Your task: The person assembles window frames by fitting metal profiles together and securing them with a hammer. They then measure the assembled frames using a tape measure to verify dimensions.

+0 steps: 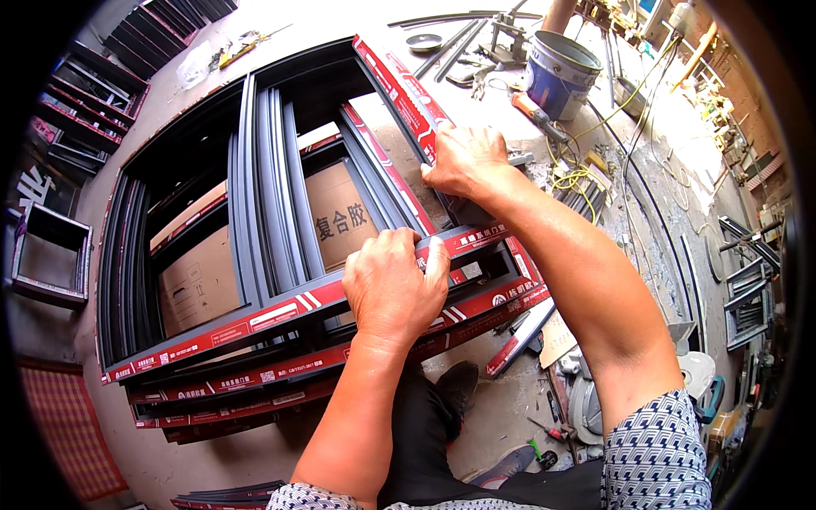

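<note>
A dark grey window frame (246,327) with red protective film along its outer faces lies on top of a stack of similar frames (255,382). My left hand (395,285) is closed over its near rail, right of the middle, thumb on the red film. Farther off, my right hand (472,161) wraps around the right-hand rail, its fingertips partly out of sight. A grey mullion (270,187) crosses the frame between its near and far rails. Through the openings, brown cardboard (336,212) shows below.
A blue-and-white bucket (557,81) stands at the far right, near an orange power tool (540,115) and a tangled yellow cord (574,178). More frames (51,255) stand along the left. Loose profiles and a red-handled tool (548,429) lie by my feet.
</note>
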A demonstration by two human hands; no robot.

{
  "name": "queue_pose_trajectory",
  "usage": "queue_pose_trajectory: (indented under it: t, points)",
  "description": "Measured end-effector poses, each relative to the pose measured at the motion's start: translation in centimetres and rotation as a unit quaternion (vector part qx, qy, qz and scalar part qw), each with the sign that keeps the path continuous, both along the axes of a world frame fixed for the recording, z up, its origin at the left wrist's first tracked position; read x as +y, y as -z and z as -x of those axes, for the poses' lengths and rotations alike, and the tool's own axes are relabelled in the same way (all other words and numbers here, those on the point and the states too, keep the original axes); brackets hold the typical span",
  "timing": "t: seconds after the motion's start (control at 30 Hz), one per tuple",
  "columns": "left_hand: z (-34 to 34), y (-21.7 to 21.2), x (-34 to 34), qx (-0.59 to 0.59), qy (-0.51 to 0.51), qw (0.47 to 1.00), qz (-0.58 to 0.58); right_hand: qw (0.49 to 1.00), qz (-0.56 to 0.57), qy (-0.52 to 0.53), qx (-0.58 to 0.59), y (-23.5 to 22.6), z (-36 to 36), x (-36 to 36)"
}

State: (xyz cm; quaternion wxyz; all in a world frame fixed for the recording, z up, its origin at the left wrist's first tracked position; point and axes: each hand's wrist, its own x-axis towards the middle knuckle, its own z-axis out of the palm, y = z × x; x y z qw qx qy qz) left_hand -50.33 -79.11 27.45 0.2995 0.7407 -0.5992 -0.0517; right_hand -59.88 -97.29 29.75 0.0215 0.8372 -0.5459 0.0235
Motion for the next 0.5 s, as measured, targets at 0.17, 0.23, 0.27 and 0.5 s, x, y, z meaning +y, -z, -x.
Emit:
queue_pose_trajectory:
  t: [0.17, 0.23, 0.27, 0.5]
  points:
    - [-0.5, 0.0, 0.2, -0.005, -0.01, 1.0, 0.001, 0.999, -0.038, 0.014, -0.033, -0.8, -0.7, 0.4]
    - [0.1, -0.1, 0.0, 0.006, -0.003, 1.0, -0.006, 0.996, -0.026, 0.038, -0.071, 0.4, 0.5, -0.5]
    - [0.3, -0.1, -0.1, 0.009, -0.001, 1.0, -0.004, 0.994, -0.018, 0.043, -0.099, 1.1, 1.0, -1.0]
    - [-0.1, -0.3, 0.1, 0.007, -0.003, 1.0, -0.008, 0.983, -0.035, 0.069, -0.169, 2.0, 1.0, -1.8]
